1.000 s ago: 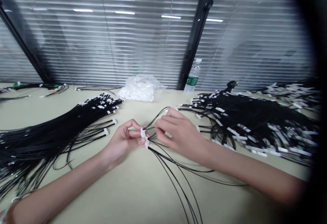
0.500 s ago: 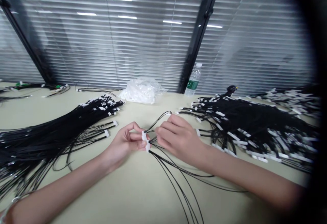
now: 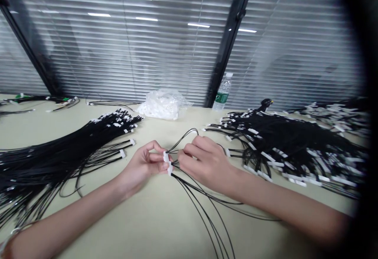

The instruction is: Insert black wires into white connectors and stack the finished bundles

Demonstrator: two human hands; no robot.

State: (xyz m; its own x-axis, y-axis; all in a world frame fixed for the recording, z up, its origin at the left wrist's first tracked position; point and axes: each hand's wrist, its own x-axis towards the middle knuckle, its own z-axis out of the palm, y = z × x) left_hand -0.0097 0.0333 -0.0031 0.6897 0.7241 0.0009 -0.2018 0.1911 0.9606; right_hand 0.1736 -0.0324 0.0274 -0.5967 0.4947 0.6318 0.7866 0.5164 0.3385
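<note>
In the middle of the head view, my left hand (image 3: 143, 166) pinches a white plug connector (image 3: 169, 168) between thumb and fingers. A second white connector piece (image 3: 165, 156) sits directly above it, against the same fingertips. Thin black wires (image 3: 203, 192) leave the connector's right side; some run down over the table toward me, others pass under my right forearm. My right hand (image 3: 206, 160) is closed just right of the connectors, its fingers curled on thin black wires. One looped group of wires (image 3: 184, 134) arches above those fingers. My right fingertips are partly hidden.
Black cables with white connectors lie in a large bundle (image 3: 65, 145) on the left and another pile (image 3: 283, 141) on the right. Farther back stand a clear plastic bag (image 3: 163, 103) with white pieces and a water bottle (image 3: 222, 93). Window blinds (image 3: 132, 46) rise behind the table.
My right hand has shifted slightly down and left, and its fingers have changed their bend. A white piece seen above its fingers earlier is now hidden. My left hand keeps its hold.
</note>
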